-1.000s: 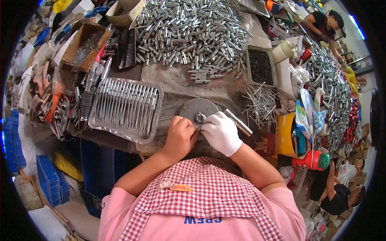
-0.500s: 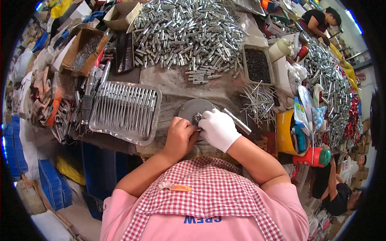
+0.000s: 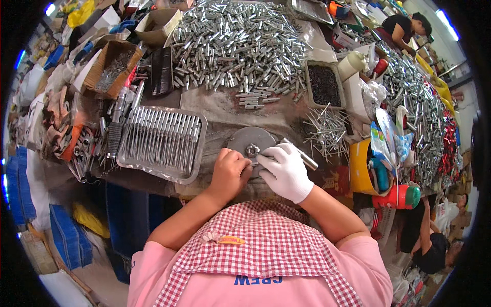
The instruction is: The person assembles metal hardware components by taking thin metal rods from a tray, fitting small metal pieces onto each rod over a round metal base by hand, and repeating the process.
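On the worktable lies a grey round disc (image 3: 248, 137) with a small toothed metal knob (image 3: 252, 150) at its middle. My bare left hand (image 3: 229, 171) is closed in a pinch at the disc's near edge. A small shiny metal piece (image 3: 254, 163) shows at its fingertips, mostly hidden. In a white knitted glove, my right hand (image 3: 287, 173) is just right of the knob. Its fingers are slightly bent and apart, with the fingertips close to that piece; contact cannot be made out. A thick metal tube (image 3: 307, 159) lies beyond the glove.
A metal tray (image 3: 190, 173) of rods in a row stands left. Behind is a large heap of short metal tubes (image 3: 240, 46). Thin rods (image 3: 327, 130), a tub of dark pins (image 3: 324, 84) and a yellow container (image 3: 359, 169) are right. A co-worker (image 3: 401, 30) is far right.
My right hand has drawn back to the right off the knob, which now shows, and its fingers have spread. My left hand keeps its pinch. The view has shifted slightly.
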Action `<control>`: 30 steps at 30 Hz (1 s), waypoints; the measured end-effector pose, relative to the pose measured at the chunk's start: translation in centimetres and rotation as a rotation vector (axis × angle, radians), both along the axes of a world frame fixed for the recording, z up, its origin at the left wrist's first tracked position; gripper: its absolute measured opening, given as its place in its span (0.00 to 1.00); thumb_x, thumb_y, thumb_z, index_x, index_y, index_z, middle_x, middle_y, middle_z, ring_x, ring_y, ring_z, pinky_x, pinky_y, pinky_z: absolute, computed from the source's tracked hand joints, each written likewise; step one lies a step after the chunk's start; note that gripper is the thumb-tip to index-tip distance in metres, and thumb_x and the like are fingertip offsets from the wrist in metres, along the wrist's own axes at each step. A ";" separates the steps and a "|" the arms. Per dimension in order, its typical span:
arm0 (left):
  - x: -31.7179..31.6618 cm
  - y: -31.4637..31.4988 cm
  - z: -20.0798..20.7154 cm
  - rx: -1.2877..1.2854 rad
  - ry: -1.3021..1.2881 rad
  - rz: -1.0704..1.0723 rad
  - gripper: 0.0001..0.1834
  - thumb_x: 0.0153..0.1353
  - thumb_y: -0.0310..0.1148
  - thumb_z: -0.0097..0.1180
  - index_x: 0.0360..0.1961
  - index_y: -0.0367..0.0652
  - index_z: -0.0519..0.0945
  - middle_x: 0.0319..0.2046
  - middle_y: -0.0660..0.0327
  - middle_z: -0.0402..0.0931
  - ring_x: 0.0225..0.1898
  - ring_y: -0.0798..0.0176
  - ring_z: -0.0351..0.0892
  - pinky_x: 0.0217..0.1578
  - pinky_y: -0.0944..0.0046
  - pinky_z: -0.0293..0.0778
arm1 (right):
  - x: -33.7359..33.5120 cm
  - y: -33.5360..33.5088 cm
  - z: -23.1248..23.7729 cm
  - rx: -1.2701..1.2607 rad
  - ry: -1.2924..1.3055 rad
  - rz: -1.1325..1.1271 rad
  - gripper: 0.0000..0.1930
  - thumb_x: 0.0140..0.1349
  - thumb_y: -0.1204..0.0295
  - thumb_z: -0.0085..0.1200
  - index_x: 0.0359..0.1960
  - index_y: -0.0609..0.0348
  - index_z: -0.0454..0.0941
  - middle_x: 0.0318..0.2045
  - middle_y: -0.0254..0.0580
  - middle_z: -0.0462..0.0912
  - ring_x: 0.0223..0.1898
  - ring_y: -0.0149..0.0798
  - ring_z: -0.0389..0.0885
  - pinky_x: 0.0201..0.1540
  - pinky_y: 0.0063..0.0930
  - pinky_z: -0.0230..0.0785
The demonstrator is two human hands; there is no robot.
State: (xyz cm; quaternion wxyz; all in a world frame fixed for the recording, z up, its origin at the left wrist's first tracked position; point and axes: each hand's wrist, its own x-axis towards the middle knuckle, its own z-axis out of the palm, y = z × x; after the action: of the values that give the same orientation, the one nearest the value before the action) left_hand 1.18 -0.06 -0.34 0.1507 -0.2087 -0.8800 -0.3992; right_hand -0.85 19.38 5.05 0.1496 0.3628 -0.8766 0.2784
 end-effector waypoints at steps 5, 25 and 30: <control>0.0 0.3 0.2 -0.001 -0.008 0.014 0.08 0.49 0.26 0.67 0.31 0.39 0.83 0.30 0.57 0.76 0.36 0.50 0.72 0.39 0.54 0.71 | 0.4 0.0 -1.2 0.225 -0.102 0.058 0.11 0.47 0.69 0.62 0.34 0.54 0.84 0.37 0.38 0.79 0.42 0.47 0.75 0.46 0.41 0.68; 0.6 -1.1 3.7 0.837 -0.513 0.005 0.16 0.67 0.25 0.56 0.55 0.36 0.74 0.43 0.62 0.76 0.42 0.74 0.74 0.43 0.72 0.72 | 1.1 -2.2 -0.8 -0.341 -0.509 0.005 0.07 0.55 0.71 0.61 0.34 0.59 0.83 0.28 0.50 0.81 0.32 0.54 0.82 0.38 0.42 0.75; -0.5 -8.5 6.0 0.226 -0.053 0.274 0.25 0.69 0.25 0.48 0.67 0.32 0.65 0.44 0.52 0.76 0.41 0.57 0.76 0.45 0.63 0.73 | -5.8 1.2 2.9 0.129 0.110 -0.295 0.05 0.49 0.69 0.59 0.24 0.51 0.75 0.27 0.44 0.79 0.32 0.49 0.79 0.37 0.44 0.70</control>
State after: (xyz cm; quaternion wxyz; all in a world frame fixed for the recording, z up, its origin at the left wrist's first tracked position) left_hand 0.64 -8.60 5.69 0.2031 -0.0578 -0.8534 -0.4766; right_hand -6.70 20.63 7.93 0.2130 0.2537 -0.9269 0.1763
